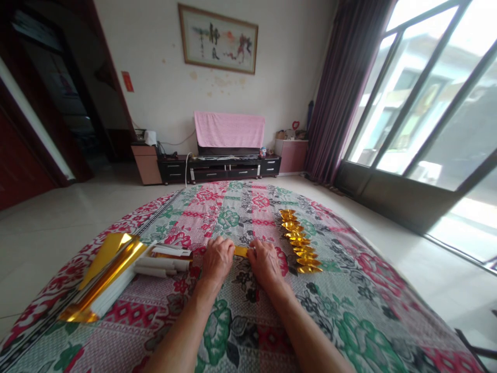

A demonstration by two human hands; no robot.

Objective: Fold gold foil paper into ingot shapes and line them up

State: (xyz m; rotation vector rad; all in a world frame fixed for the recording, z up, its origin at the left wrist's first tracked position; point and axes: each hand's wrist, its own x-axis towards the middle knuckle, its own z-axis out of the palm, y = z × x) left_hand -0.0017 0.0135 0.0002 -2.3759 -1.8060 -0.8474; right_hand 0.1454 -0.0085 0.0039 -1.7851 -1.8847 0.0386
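Between my two hands, just above the patterned cloth, is a narrow folded strip of gold foil paper (241, 252). My left hand (219, 256) is closed on its left end, and my right hand (264, 259) pinches the right end. The fingertips are partly hidden behind the knuckles. To the right runs a row of several folded gold paper ingots (298, 241), boat-shaped and lined up one behind another. Left of my hands lie several rolled white paper pieces (161, 263), beside a larger stack of gold foil sheets (112, 274) with white undersides.
A flowered cloth (233, 305) in red, green and grey covers the rounded table. Beyond it, a low black cabinet (229, 170) stands by the wall, with a pink towel (230, 128) draped over something on top. Large windows (423, 103) and a purple curtain (341, 88) are at the right.
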